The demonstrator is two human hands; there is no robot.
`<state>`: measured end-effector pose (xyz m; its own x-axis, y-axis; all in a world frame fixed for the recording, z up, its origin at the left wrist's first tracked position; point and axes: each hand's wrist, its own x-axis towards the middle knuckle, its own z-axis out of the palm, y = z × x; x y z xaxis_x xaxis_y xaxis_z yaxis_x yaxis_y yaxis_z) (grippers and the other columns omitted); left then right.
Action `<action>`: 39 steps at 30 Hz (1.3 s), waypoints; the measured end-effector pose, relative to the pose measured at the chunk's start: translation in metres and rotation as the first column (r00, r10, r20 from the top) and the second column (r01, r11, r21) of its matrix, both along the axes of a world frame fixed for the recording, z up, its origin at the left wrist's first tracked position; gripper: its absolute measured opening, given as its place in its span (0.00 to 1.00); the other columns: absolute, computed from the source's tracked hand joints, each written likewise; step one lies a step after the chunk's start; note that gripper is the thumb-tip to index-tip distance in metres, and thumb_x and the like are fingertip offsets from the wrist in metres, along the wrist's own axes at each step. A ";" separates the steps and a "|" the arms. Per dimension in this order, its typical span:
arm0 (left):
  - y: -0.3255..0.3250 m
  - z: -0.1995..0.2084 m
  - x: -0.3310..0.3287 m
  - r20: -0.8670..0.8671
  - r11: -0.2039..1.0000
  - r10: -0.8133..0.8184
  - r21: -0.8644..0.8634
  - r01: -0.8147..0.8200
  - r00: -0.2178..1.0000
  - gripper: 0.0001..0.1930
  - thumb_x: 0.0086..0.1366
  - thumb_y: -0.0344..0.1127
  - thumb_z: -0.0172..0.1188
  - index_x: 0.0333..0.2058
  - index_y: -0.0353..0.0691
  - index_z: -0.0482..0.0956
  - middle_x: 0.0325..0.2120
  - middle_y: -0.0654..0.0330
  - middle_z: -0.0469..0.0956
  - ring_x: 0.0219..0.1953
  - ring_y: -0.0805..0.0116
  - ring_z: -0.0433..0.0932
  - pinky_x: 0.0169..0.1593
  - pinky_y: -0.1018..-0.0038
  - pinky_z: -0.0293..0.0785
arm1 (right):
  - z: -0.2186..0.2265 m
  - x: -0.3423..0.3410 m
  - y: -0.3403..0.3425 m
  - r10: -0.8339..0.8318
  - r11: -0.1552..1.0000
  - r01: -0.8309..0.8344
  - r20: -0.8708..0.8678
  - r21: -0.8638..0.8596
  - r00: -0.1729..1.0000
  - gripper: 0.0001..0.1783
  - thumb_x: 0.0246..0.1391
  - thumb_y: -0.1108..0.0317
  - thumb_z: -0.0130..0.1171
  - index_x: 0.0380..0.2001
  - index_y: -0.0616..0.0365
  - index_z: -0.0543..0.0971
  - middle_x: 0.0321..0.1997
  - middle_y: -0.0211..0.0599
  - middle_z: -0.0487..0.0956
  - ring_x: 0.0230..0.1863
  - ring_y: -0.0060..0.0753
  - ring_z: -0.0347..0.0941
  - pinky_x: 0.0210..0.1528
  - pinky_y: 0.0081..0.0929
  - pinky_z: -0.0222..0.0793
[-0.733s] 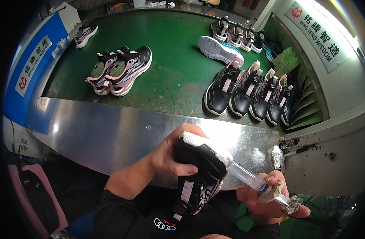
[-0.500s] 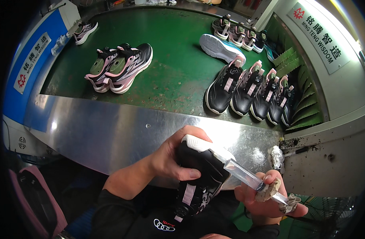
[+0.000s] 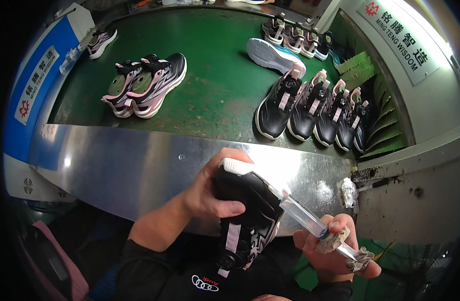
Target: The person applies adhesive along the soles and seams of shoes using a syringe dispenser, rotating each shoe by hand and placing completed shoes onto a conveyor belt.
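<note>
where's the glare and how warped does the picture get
Head view: strong white glare on the steel ledge just beyond the held black sneaker, plus a small bright spot toward the ledge's left end; head view: the green belt has a bowed far edge from fisheye distortion; head view: corners fall to black.

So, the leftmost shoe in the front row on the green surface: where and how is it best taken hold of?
The leftmost shoe is probably best gripped across its rounded toe, from the near side: it stands upright, toe toward the person, while the neighbouring shoe sits close on the right.
</note>
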<state>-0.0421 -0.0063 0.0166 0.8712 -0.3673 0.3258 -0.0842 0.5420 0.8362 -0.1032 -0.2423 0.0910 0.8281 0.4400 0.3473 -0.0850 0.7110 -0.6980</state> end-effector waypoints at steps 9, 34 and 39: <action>0.003 0.000 0.005 -0.155 0.997 0.026 -0.069 -0.037 0.988 0.34 0.41 0.29 0.65 0.50 0.40 0.63 0.40 0.62 0.70 0.45 0.71 0.69 0.51 0.73 0.65 | -0.017 -0.001 -0.009 0.004 0.999 -0.004 0.001 0.031 1.000 0.57 0.31 0.28 0.63 0.53 0.66 0.62 0.43 0.46 0.71 0.44 0.39 0.67 0.47 0.33 0.59; 0.000 -0.011 0.028 -0.427 0.989 -0.011 -0.137 -0.053 0.904 0.35 0.48 0.46 0.59 0.53 0.34 0.62 0.45 0.45 0.71 0.46 0.55 0.75 0.50 0.62 0.73 | -0.072 -0.025 -0.030 0.001 1.000 0.000 -0.105 0.016 0.994 0.62 0.27 0.33 0.69 0.55 0.72 0.59 0.45 0.45 0.66 0.47 0.35 0.65 0.51 0.28 0.61; -0.002 -0.010 0.029 -0.481 0.980 -0.044 -0.190 -0.055 0.875 0.36 0.48 0.47 0.62 0.55 0.39 0.62 0.48 0.50 0.69 0.51 0.58 0.71 0.56 0.62 0.68 | -0.077 -0.031 -0.034 0.008 0.999 -0.011 -0.085 -0.038 0.996 0.62 0.28 0.33 0.69 0.55 0.72 0.59 0.45 0.46 0.66 0.47 0.34 0.65 0.49 0.26 0.59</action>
<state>-0.0127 -0.0082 0.0065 0.9392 -0.3359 -0.0709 0.2982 0.6959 0.6533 -0.1341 -0.2758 0.0145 0.8496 0.4595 0.2590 -0.1514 0.6828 -0.7148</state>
